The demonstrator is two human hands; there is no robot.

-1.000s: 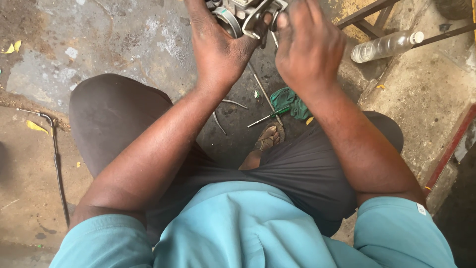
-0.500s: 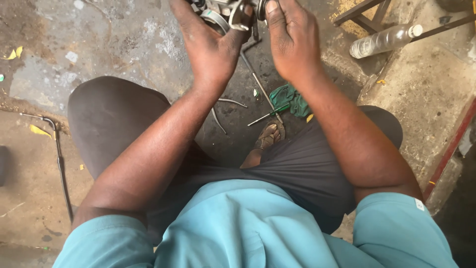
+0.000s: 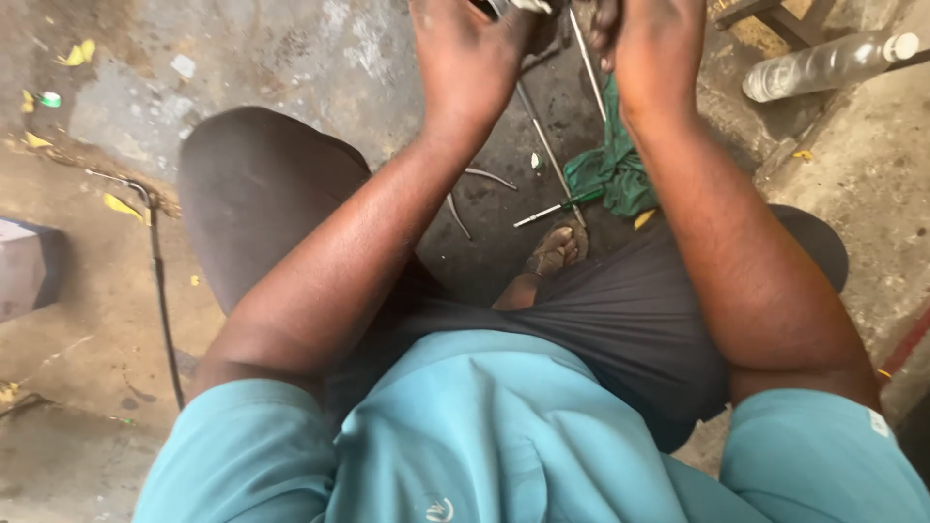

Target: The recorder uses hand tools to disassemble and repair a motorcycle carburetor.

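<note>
Both hands (image 3: 562, 58) now higher, fingertips and metal part (image 3: 509, 8) cropped.

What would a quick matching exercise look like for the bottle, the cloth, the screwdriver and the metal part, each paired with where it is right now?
Things:
1. clear plastic bottle
2. green cloth
3. screwdriver
4. metal part

Places:
A. at the top edge, between the left hand and right hand
B. on the floor just ahead of the sandalled foot
C. lying on its side, upper right
D. bunched on the floor under the right forearm

Pairs: 1-C, 2-D, 3-B, 4-A
</note>
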